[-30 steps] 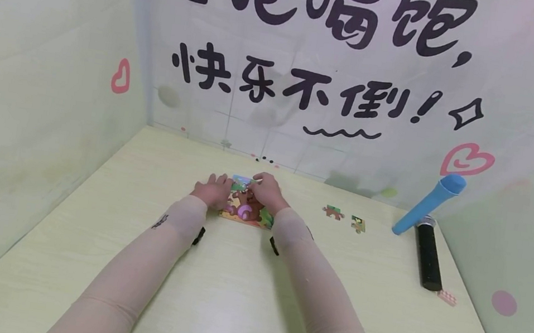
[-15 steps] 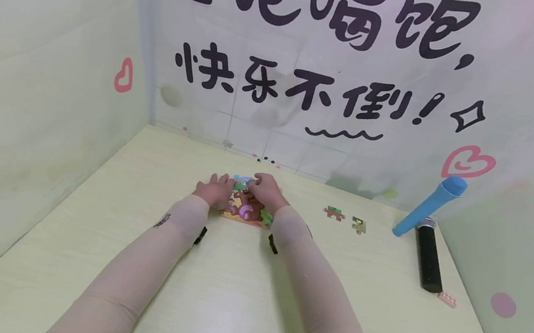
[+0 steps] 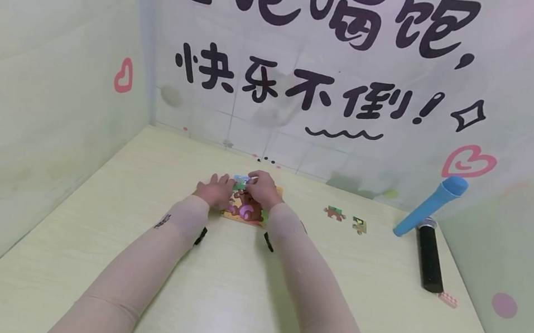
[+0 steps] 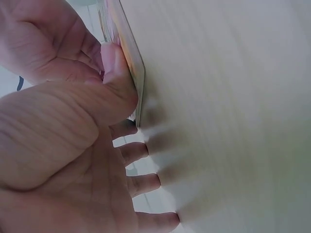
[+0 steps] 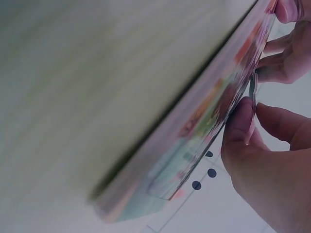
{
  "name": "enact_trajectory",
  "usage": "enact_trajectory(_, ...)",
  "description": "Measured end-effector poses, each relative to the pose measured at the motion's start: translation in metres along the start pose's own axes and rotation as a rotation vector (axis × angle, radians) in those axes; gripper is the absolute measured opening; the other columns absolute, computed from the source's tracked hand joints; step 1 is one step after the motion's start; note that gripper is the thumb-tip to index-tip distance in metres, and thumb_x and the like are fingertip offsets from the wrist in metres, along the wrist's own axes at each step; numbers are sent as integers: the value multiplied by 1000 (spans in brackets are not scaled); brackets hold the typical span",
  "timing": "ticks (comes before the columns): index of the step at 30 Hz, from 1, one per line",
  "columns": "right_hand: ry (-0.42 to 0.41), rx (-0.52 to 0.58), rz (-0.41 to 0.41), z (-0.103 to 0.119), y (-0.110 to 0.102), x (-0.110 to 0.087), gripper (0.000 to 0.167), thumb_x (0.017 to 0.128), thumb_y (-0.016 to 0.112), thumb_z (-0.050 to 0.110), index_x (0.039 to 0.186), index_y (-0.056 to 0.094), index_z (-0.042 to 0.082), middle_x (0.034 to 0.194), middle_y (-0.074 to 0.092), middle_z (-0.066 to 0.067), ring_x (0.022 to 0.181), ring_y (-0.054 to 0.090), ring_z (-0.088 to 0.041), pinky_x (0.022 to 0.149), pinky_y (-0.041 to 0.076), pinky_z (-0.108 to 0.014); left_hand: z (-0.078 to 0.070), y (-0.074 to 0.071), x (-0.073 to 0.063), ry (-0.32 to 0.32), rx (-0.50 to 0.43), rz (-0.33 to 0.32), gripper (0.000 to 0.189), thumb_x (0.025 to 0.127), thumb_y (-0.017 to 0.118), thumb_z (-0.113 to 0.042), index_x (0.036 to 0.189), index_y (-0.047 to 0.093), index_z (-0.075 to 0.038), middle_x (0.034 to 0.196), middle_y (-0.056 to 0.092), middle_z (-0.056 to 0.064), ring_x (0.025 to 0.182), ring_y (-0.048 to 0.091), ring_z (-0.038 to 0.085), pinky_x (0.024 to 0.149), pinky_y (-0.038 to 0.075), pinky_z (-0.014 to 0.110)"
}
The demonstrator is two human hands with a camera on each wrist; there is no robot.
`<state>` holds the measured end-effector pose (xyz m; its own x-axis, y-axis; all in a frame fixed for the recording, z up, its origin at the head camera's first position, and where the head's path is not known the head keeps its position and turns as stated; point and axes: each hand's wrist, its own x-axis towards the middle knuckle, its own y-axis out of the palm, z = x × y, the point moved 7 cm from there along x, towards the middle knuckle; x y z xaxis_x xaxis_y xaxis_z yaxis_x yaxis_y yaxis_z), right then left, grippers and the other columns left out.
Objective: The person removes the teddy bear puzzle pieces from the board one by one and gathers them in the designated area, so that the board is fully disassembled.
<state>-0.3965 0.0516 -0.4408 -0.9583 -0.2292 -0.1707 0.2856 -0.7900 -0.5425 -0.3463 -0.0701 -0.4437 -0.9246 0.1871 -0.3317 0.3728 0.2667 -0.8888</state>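
Observation:
A colourful jigsaw puzzle (image 3: 247,213) with a brown cartoon bear lies flat on the table between my two hands. My left hand (image 3: 215,191) lies at its left edge. In the left wrist view the thumb (image 4: 114,68) presses on the puzzle's border, while the spread fingers touch the tabletop beside it. Above the puzzle's upper part, my right hand (image 3: 264,190) pinches a thin puzzle piece (image 5: 252,90) between thumb and fingertips, tilted up from the surface. The piece's picture is hidden.
Two loose puzzle pieces (image 3: 334,213) lie to the right. Farther right, a blue tube-shaped object (image 3: 424,205) leans over a black microphone (image 3: 429,258), with a small pink checked piece (image 3: 448,299) beside it. Printed wall sheets enclose the table (image 3: 208,305) at the back and sides.
My right hand has shifted slightly left and away over the puzzle, still pinching the piece. My left hand keeps its place at the left edge.

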Motion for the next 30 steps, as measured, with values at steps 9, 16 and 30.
enact_trajectory(9,8,-35,-24,5,-2,-6,38,99,61,1,136,57,-1,105,64,-14,89,62,-21,73,53,-28,-1,-1,-1,5,3,0,78,101,63,-33,161,23,-5,169,12,18,154,5,44,115,19,73)
enact_trajectory(16,26,3,-50,1,-9,-7,41,95,60,-3,136,56,-3,109,65,-15,92,63,-23,74,55,-29,-1,-1,-3,-7,-17,7,80,100,65,-33,162,22,-6,169,10,17,154,4,42,117,15,71)
enact_trajectory(30,83,5,-104,-15,-43,-7,44,91,51,-4,135,56,-2,131,58,-19,107,59,-29,77,56,-36,-1,0,-4,-3,-41,9,82,99,65,-31,162,19,-6,169,6,18,154,0,43,118,9,71)
